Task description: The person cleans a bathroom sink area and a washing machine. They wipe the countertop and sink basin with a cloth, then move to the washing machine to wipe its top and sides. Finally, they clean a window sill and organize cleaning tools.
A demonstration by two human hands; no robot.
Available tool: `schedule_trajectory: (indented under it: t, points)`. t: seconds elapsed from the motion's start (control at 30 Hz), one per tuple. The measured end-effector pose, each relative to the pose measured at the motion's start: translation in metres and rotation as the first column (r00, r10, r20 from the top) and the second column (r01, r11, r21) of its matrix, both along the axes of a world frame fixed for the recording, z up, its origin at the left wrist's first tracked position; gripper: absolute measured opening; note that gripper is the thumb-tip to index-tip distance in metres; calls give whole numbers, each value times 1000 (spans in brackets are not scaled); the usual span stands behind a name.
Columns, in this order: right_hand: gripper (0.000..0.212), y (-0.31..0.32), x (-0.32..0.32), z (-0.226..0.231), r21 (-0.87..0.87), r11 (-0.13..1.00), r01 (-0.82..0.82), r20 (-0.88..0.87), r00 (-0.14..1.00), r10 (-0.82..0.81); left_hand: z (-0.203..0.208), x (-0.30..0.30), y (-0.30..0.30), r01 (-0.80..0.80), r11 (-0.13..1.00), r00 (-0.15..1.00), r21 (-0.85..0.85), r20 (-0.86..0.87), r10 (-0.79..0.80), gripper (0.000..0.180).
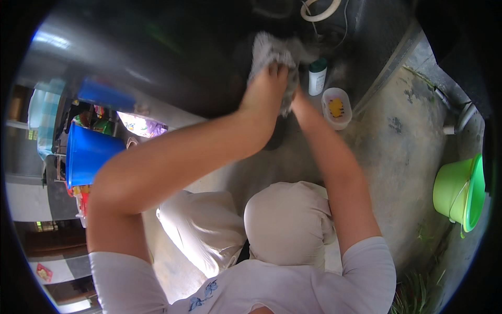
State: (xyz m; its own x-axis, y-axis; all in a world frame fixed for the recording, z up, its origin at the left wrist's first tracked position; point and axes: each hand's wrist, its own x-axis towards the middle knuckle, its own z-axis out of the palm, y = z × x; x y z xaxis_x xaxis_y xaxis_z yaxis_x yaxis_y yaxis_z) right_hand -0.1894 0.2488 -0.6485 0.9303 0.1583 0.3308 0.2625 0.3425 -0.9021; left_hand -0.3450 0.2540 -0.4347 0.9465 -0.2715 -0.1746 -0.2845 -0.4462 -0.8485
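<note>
A crumpled grey cloth (269, 47) is bunched in front of a dark glossy surface (183, 57) at the top of the head view. My left hand (267, 83) is closed around it, fingers curled into the folds and a little blurred. My right hand (296, 97) meets the cloth from the right; its fingers are hidden behind the fabric. Close by on the right stands a white bottle (317, 82) with a dark green cap. Beside the bottle is a small translucent tub (337, 124) with something yellow-orange in it.
A pale ring (320, 10) and a thin cord show at the top. Far left stands a blue bucket (94, 157) among household items. A green bucket (452, 191) with a wire handle sits at the far right. My bent knees (285, 225) are below my arms.
</note>
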Motion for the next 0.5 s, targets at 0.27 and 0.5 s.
schedule_trajectory:
  t: [0.27, 0.5]
  points:
    - [43, -21, -174, -84, 355, 894, -273, -648, 618, 446, -143, -53, 35, 330, 914, 871, 237, -450, -198, 63]
    - [32, -44, -232, -86, 179, 815, -551, -581, 610, 539, -120, -85, 99, 617, 787, 698, -5, -458, -551, 59]
